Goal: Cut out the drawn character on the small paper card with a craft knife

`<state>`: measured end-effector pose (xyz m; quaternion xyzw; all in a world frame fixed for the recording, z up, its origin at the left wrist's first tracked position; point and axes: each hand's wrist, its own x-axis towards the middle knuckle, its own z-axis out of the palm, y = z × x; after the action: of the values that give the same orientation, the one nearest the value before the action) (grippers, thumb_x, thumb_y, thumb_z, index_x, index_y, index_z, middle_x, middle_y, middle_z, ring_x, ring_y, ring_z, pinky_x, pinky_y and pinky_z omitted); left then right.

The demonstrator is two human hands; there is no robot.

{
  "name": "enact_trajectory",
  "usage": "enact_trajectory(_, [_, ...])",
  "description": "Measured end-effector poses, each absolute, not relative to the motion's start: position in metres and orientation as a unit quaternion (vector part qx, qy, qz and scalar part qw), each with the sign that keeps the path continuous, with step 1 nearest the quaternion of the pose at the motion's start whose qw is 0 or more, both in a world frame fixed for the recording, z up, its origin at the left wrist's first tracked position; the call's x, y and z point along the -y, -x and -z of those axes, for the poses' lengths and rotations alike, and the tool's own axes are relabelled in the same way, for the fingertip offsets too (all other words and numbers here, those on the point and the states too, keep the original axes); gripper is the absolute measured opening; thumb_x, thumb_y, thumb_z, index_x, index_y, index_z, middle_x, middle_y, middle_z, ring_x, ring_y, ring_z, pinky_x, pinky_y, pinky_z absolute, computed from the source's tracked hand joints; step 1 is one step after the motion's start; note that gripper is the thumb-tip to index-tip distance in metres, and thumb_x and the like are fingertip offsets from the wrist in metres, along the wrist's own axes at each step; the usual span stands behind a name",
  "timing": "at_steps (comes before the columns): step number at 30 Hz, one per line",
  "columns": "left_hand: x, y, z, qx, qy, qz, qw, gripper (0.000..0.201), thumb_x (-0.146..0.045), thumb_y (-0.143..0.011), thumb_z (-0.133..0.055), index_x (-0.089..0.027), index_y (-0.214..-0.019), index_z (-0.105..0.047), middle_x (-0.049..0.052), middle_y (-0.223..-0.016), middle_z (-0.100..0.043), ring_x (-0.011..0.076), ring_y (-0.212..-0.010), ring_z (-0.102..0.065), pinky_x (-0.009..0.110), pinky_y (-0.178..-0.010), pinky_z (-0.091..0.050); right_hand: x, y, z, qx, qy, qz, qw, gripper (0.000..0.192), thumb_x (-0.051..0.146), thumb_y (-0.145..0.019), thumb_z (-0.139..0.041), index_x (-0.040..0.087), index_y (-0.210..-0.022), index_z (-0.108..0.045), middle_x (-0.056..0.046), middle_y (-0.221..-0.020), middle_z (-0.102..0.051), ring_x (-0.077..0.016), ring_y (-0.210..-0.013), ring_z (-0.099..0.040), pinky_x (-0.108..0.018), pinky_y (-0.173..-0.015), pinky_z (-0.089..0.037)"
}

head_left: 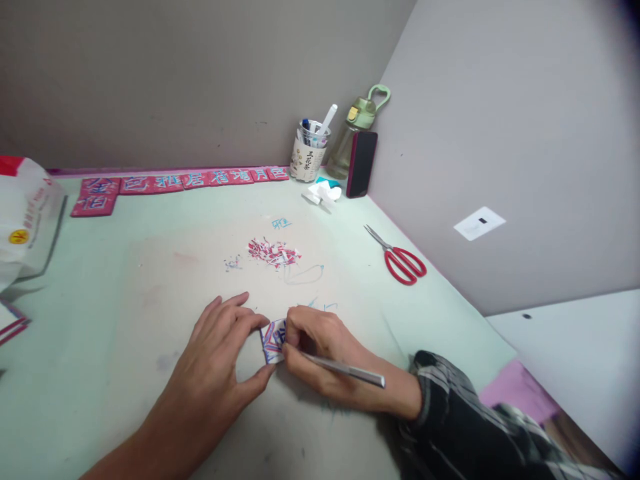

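A small square block (271, 341), pale with blue and red character lines on its top, lies flat on the table mat between my hands. My left hand (220, 350) grips its left side, forefinger at the upper corner and thumb at the lower one, the other fingers resting spread on the mat. Held like a pen, a slim silver craft knife (350, 371) is in my right hand (320, 347), which rests against the block's right side. My fingers cover the knife's tip and part of the block. Red and white shavings (273, 253) lie heaped beyond the block.
Red-pink character tiles (165, 183) line the back edge. A pen cup (307, 157), green bottle (345, 143), phone (362, 165) and crumpled tissue (323, 193) stand or lie at the back. Red-handled scissors (400, 260) lie right; a white bag (30, 220) sits left.
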<state>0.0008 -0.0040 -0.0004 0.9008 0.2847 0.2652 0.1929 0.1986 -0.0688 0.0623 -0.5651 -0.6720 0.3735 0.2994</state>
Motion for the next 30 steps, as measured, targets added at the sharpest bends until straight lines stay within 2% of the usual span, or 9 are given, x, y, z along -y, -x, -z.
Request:
enact_trajectory(12, [0.005, 0.0, -0.001, -0.294, -0.899, -0.259, 0.195, 0.029, -0.03, -0.086, -0.065, -0.026, -0.112, -0.052, 0.005, -0.107, -0.066, 0.0342, -0.132, -0.053, 0.064, -0.113, -0.033, 0.072, -0.197, -0.061, 0.628, 0.589, -0.406, 0.307, 0.02, 0.017, -0.089, -0.056, 0.022, -0.076, -0.042, 0.007, -0.069, -0.045, -0.01, -0.062, -0.038, -0.024, -0.059, -0.032])
enact_trajectory(19, [0.006, 0.004, -0.003, -0.302, -0.903, -0.243, 0.185, 0.032, -0.039, -0.084, -0.073, -0.026, -0.107, -0.054, 0.008, -0.109, -0.065, 0.0377, -0.134, -0.05, 0.068, -0.113, -0.033, 0.073, -0.201, -0.058, 0.591, 0.609, -0.431, 0.306, 0.019, 0.018, -0.088, -0.059, 0.021, -0.075, -0.046, 0.007, -0.068, -0.047, -0.01, -0.062, -0.039, -0.025, -0.056, -0.03])
enact_trajectory(22, [0.006, 0.004, -0.007, -0.279, -0.912, -0.249, 0.17, 0.02, -0.03, -0.089, -0.063, -0.025, -0.105, -0.052, 0.012, -0.124, -0.063, 0.0345, -0.142, -0.043, 0.066, -0.116, -0.031, 0.074, -0.205, -0.057, 0.578, 0.594, -0.461, 0.317, 0.02, 0.023, -0.09, -0.06, 0.021, -0.077, -0.047, 0.006, -0.068, -0.046, -0.0105, -0.063, -0.038, -0.025, -0.055, -0.03])
enact_trajectory(25, [0.006, 0.005, -0.009, -0.251, -0.922, -0.239, 0.171, 0.014, -0.02, -0.09, -0.053, -0.026, -0.102, -0.049, 0.011, -0.138, -0.059, 0.0286, -0.151, -0.033, 0.063, -0.121, -0.027, 0.076, -0.207, -0.055, 0.572, 0.586, -0.472, 0.326, 0.02, 0.023, -0.09, -0.062, 0.021, -0.077, -0.047, 0.006, -0.068, -0.046, -0.0106, -0.064, -0.038, -0.025, -0.055, -0.029])
enact_trajectory(27, [0.004, 0.005, -0.01, -0.24, -0.927, -0.219, 0.188, 0.013, -0.017, -0.09, -0.05, -0.027, -0.098, -0.046, 0.009, -0.14, -0.06, 0.0264, -0.153, -0.031, 0.062, -0.122, -0.028, 0.078, -0.208, -0.055, 0.571, 0.586, -0.472, 0.328, 0.019, 0.019, -0.088, -0.062, 0.021, -0.076, -0.048, 0.006, -0.069, -0.046, -0.0104, -0.063, -0.038, -0.025, -0.055, -0.029])
enact_trajectory(30, [-0.001, 0.005, -0.008, -0.228, -0.929, -0.193, 0.217, 0.011, -0.018, -0.091, -0.049, -0.027, -0.094, -0.043, 0.008, -0.135, -0.064, 0.0267, -0.15, -0.037, 0.064, -0.12, -0.031, 0.081, -0.208, -0.055, 0.569, 0.583, -0.475, 0.334, 0.018, 0.014, -0.086, -0.061, 0.021, -0.076, -0.047, 0.007, -0.069, -0.046, -0.0098, -0.063, -0.039, -0.024, -0.055, -0.03])
